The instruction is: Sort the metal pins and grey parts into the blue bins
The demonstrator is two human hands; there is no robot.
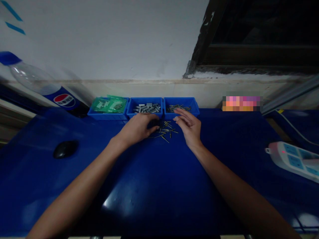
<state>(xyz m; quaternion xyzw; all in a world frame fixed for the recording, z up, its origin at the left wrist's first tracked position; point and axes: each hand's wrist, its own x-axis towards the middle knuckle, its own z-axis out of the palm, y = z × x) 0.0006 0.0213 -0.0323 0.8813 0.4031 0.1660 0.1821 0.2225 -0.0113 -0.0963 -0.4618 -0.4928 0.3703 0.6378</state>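
Note:
Both my forearms reach over a glossy blue table (154, 186). My left hand (139, 127) lies knuckles up with its fingers curled around a small dark object (154, 123) at the edge of a scatter of thin metal pins (166, 131). Just right of the pins, my right hand (189, 126) hovers with its fingers loosely spread and nothing visible in them. Behind the hands stand three blue trays: one with green bags (108, 114), one with grey metal blocks (146, 113), one with more pins (181, 101).
A tilted Pepsi bottle (42, 86) leans at the far left. A black mouse-like object (65, 149) sits on the left of the table. A white and blue power strip (296, 159) lies at the right edge. A white wall and dark window frame rise behind.

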